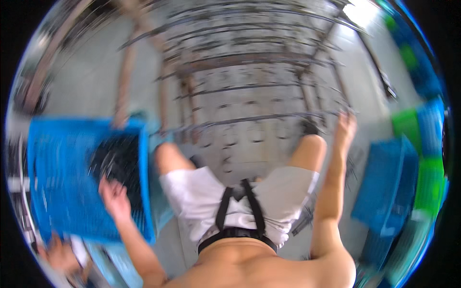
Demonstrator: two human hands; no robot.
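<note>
Hovering by the dark heap in the blue crate, my left hand is blurring, its fingers unreadable; my right hand is resting at the end of a rack rod, whether pinching I cannot tell.

This looks like a workshop or small factory. A rack carrying rows of long rods stands on a grey floor, plastic crates either side.

Crate on the left, some stuff in its right half, rack dead ahead, more crates over on the right
</note>
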